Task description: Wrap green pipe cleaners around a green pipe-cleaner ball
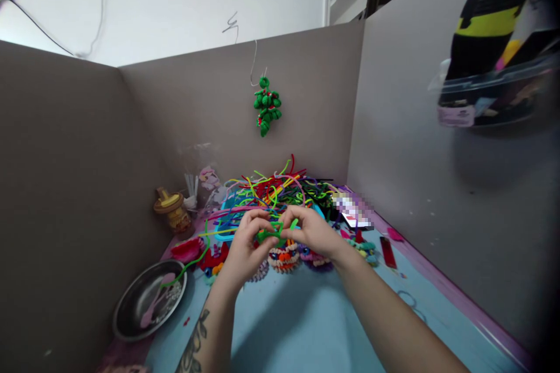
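Green pipe cleaners (277, 234) are pinched between my two hands above the middle of the table. My left hand (255, 240) has its thumb and fingers closed on the left part of the green piece. From the other side, my right hand (307, 228) grips it with fingertips together. Just behind and below sit coiled pipe-cleaner figures: an orange and cream one (284, 259) and a purple one (315, 259). My fingers partly hide the green piece's shape.
A blue basket (224, 237) heaped with coloured pipe cleaners (280, 186) stands at the back. At left are a metal bowl (126, 303) with a pink spoon (153, 303) and a brown-yellow cup (174, 213). A green pipe-cleaner ornament (266, 106) hangs on the grey partition (196, 105).
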`<move>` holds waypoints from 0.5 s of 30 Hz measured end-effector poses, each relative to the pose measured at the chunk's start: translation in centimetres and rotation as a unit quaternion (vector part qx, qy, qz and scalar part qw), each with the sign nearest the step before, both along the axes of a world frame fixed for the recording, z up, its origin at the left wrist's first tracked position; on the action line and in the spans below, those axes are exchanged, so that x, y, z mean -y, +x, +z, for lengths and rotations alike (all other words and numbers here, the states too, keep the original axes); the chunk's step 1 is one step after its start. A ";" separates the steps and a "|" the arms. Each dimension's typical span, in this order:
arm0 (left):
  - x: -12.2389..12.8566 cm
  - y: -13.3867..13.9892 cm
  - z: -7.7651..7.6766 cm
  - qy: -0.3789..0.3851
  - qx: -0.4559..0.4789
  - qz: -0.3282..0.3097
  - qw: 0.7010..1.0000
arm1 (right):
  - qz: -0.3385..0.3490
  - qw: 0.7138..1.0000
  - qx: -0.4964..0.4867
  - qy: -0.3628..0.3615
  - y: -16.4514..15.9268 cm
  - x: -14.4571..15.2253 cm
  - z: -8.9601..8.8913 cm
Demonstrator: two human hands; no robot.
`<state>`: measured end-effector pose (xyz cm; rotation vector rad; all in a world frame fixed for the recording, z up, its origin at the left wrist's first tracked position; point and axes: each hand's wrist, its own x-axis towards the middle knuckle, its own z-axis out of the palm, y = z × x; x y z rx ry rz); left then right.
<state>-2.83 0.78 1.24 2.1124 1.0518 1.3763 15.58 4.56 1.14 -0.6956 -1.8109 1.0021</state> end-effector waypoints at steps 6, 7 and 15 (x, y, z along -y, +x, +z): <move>-0.2 -0.1 -0.3 0.021 -0.050 0.029 0.998 | 0.012 0.999 -0.014 -0.045 -0.2 -0.4 -0.6; -0.3 -0.1 -0.5 0.027 -0.055 0.033 0.998 | 0.025 0.998 -0.020 -0.061 -0.3 -0.4 -0.8; -0.5 -0.7 -0.7 0.021 -0.170 0.061 0.983 | 0.038 0.990 -0.041 -0.132 -0.9 -1.0 -1.8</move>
